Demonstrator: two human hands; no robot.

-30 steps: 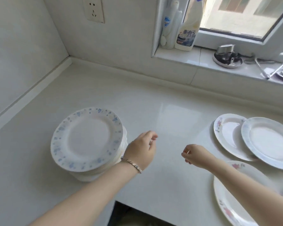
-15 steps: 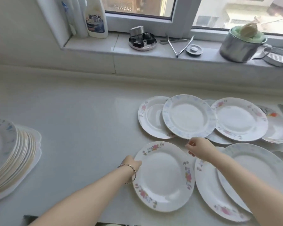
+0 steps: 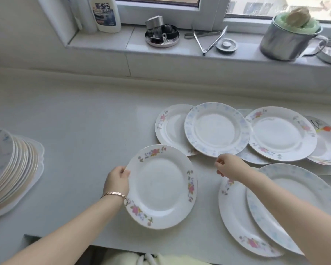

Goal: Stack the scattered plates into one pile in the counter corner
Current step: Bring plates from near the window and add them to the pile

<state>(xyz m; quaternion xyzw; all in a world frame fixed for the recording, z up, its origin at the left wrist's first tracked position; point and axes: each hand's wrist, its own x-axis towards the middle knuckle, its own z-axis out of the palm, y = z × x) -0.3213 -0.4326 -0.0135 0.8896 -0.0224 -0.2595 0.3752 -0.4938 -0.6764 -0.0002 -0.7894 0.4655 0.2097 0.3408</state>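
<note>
At the left edge of the counter (image 3: 84, 131) stands the pile of plates (image 3: 10, 169), leaning slightly. My left hand (image 3: 117, 181) grips the left rim of a white plate with pink flowers (image 3: 161, 186), which sits tilted near the counter's front edge. My right hand (image 3: 229, 167) hovers with curled fingers, holding nothing, just in front of a blue-rimmed plate (image 3: 216, 129). Several more plates lie overlapping to the right, among them a pink-flowered plate (image 3: 281, 132) and a large blue-patterned plate (image 3: 298, 188).
The window sill behind holds a detergent bottle (image 3: 105, 14), a round metal dish (image 3: 161, 36), tongs (image 3: 208, 39) and a steel pot (image 3: 287, 41). Bare counter lies between the pile and the scattered plates.
My view swung right from the pile to the scattered plates. My left hand took the flowered plate's rim and drew it left, away from my right hand.
</note>
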